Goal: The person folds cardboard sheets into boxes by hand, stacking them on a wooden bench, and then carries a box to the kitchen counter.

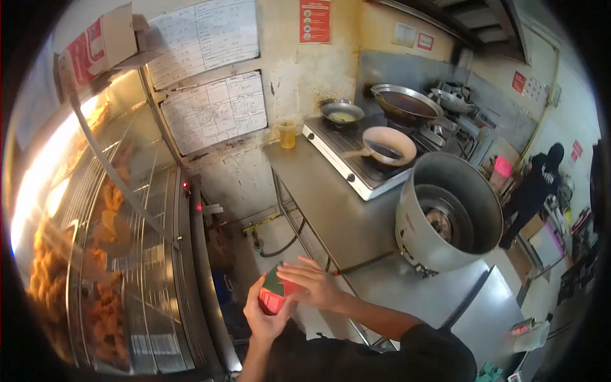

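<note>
Between my hands is a small red and dark green box, held up in front of my body beside the steel counter. My left hand grips it from the left and below, with the thumb and fingers around its sides. My right hand lies over its top and right side, fingers bent against it. What the box contains is hidden.
A lit glass display cabinet with fried food stands at left. The steel counter carries a gas stove with pans, a cup of yellow liquid and a large metal drum. A person stands far right.
</note>
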Demonstrator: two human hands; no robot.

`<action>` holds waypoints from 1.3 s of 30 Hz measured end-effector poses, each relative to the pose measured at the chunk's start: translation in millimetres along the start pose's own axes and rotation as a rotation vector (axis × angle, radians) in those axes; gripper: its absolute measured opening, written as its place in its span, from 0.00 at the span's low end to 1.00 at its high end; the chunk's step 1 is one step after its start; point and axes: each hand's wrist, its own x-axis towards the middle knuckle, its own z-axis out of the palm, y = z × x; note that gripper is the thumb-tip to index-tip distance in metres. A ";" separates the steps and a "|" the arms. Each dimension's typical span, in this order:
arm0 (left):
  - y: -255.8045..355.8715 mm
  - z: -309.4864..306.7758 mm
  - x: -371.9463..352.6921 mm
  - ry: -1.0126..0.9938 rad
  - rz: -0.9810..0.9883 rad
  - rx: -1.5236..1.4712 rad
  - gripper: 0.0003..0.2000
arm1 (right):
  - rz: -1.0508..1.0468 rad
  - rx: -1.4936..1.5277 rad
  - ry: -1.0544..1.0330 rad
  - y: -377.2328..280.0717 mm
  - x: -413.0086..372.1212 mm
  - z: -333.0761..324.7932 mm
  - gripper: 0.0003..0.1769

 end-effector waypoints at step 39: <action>-376.5 104.6 437.2 -0.364 -1.072 -0.654 0.41 | 0.193 1.553 1.791 920.7 274.8 185.0 0.26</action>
